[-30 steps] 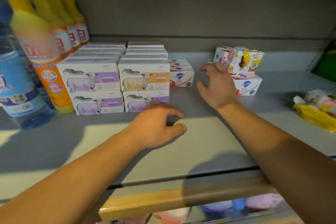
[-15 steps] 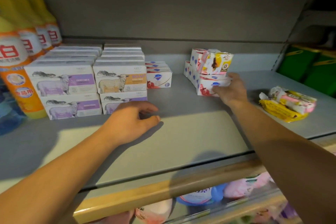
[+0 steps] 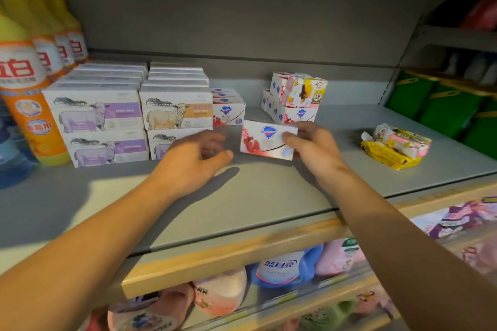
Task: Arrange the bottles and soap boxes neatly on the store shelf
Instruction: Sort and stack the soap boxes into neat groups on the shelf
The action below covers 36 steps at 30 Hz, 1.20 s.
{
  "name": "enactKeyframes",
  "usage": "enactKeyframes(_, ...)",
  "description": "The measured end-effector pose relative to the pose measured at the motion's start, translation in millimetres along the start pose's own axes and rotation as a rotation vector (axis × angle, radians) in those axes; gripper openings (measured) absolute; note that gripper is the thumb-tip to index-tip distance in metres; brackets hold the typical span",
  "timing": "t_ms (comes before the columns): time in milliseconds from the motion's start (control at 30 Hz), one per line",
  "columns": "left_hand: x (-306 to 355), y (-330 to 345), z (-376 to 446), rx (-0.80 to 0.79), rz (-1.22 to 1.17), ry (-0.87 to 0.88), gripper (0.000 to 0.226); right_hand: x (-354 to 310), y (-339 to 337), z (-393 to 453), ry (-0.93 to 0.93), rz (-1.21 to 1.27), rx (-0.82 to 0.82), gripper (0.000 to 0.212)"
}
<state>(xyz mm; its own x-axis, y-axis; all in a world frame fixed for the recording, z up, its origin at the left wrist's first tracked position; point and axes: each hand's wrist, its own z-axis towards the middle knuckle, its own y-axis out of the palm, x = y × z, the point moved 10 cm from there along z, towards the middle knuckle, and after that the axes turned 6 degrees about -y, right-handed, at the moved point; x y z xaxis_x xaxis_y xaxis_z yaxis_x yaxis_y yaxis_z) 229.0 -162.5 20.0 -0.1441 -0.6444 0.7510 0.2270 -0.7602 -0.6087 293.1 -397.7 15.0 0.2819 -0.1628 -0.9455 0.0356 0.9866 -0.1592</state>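
My right hand (image 3: 314, 148) pinches a white soap box (image 3: 265, 140) with a blue shield and red fruit print, fingers along its top right edge and thumb on the front face near the lower right corner. The box sits tilted, above or just on the grey shelf (image 3: 255, 196); I cannot tell whether its bottom edge touches. It lies in the gap between two groups of matching boxes: a short row (image 3: 228, 110) running to the far side on its left, and a small stack (image 3: 291, 113) on its far right, topped by a torn yellow and pink pack (image 3: 304, 88).

My left hand (image 3: 196, 158) hovers just left of the held box, palm down, fingers loosely curled and half open, holding nothing. Its fingertips are near the lower sheep-print boxes.

Those sheep boxes (image 3: 99, 121) stand two high in two columns reaching back to the far wall, purple labels on the left column, an orange one (image 3: 177, 113) on top at the right. Further left stand orange and yellow bottles (image 3: 29, 83) in a row, with a blue bottle (image 3: 10, 164) at the near left edge.

Well apart on the right of the shelf lies a loose heap of yellow and pink wrapped bars (image 3: 395, 145). Green packs (image 3: 441, 107) fill the next bay on the far right.
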Motion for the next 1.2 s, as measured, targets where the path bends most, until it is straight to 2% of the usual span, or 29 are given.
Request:
enactKeyframes(133,3.9,-1.2,-1.5,-0.068,-0.354,-0.012,0.043,-12.5,32.7,-34.5,0.026,0.229,-0.129,0.024)
enactKeyframes(267,5.8,3.7,-6.0,-0.136,-0.405,-0.008,0.023,-15.7,45.1,-53.8,0.012,0.224,-0.153,0.026)
enactKeyframes(400,-1.9,-4.9,-4.9,-0.068,-0.507,-0.056,0.018,-27.1,49.0,-63.0,-0.159,0.102,-0.258,0.064)
enactKeyframes(500,-9.8,-12.1,-2.8,-0.008,-0.495,-0.118,0.012,-32.0,58.3,-66.7,-0.224,0.02,-0.353,0.078)
enactKeyframes(633,-21.6,5.4,-5.6,-0.119,-0.719,-0.284,0.022,-26.2,53.6,-62.5,-0.181,0.084,-0.284,0.067)
enactKeyframes(700,-20.1,11.1,-6.8,-0.175,-0.841,-0.318,0.026,-20.9,48.0,-59.0,-0.145,0.117,-0.216,0.056)
enactKeyframes(767,-15.5,16.7,-7.5,-0.253,-0.917,-0.306,0.04,-12.7,43.4,-55.4,-0.081,0.151,-0.145,0.043)
enactKeyframes(800,-12.8,18.4,-8.1,-0.285,-0.924,-0.28,0.043,-9.0,41.4,-54.1,-0.044,0.164,-0.113,0.04)
enactKeyframes(900,-3.3,20.6,-10.9,-0.333,-0.855,-0.151,0.039,-3.5,37.1,-50.9,0.012,0.17,-0.067,0.051)
enactKeyframes(1000,1.4,17.0,-11.0,-0.292,-0.737,-0.059,0.063,-1.8,35.8,-49.7,0.033,0.172,-0.061,0.051)
enactKeyframes(1033,2.0,13.8,-10.7,-0.265,-0.717,-0.045,0.063,-2.1,36.7,-50.0,0.031,0.162,-0.069,0.051)
enactKeyframes(1200,1.4,3.7,-7.3,-0.154,-0.571,-0.015,0.024,-0.6,38.3,-49.7,0.075,0.119,-0.072,0.065)
